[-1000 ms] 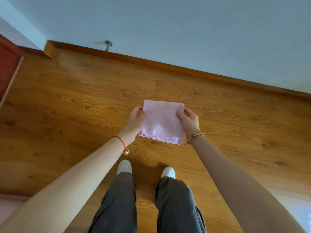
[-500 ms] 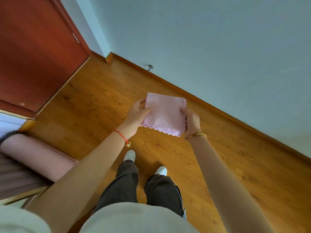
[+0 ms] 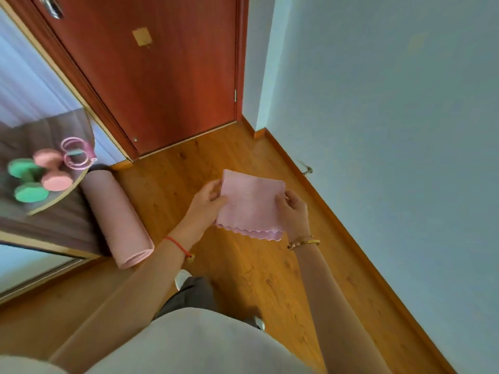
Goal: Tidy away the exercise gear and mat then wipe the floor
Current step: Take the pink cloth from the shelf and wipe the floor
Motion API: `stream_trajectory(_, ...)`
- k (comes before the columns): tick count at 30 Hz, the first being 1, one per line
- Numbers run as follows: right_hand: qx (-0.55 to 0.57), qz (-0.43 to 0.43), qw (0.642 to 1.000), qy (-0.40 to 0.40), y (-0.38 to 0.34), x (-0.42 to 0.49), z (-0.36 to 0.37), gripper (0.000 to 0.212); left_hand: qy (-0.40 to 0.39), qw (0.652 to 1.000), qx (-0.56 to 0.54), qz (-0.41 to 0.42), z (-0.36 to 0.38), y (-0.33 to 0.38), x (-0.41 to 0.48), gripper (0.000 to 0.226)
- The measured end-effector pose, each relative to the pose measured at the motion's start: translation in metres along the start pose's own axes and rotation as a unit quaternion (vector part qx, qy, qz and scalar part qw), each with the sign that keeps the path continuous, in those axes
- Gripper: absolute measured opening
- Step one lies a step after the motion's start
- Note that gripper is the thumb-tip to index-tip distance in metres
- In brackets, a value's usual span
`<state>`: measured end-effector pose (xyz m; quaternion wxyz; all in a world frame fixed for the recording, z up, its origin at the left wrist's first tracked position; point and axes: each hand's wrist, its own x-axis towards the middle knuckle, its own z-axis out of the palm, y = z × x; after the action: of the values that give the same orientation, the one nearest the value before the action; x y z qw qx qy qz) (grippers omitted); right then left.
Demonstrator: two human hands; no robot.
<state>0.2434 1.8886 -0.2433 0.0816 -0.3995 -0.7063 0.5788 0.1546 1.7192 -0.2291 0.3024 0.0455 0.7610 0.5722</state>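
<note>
- fingers (image 3: 213, 186) of the left hand (image 3: 208, 203) curl round the cloth (image 3: 251, 203) at its 9 o'clock edge, pinching it.
- right hand (image 3: 293, 211) pinches the 3 o'clock edge.
- the folded pink cloth is held above the wooden floor (image 3: 243, 279).
- rolled mat (image 3: 116, 214) lies on the floor at 9 o'clock of the cloth.
- dumbbells (image 3: 54, 168) sit on the worktop (image 3: 67, 194) further out, at 9 o'clock.

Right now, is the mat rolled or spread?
Rolled. The pink mat forms a cylinder, with the layered spiral showing at its near end.
</note>
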Motion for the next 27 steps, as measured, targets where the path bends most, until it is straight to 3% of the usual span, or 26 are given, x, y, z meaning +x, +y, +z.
stream_trajectory(5,-0.033,-0.058,0.996,-0.067,-0.057,0.018,0.087,0.019,0.081,0.996,0.010,0.039,-0.092,0.017,0.019,0.034)
stream_trajectory(13,-0.036,-0.114,0.973,-0.197,-0.127,0.038,0.240,0.022,0.217,0.975,-0.026,0.050,-0.241,0.016,0.034,0.040)
stream_trajectory(21,-0.056,-0.173,0.931,-0.315,-0.208,0.058,0.368,0.018,0.371,0.922,-0.098,0.052,-0.351,0.022,0.042,0.046)
stream_trajectory(27,-0.078,-0.216,0.898,-0.375,-0.282,0.086,0.452,0.019,0.417,0.898,-0.129,0.046,-0.428,0.047,0.080,0.048)
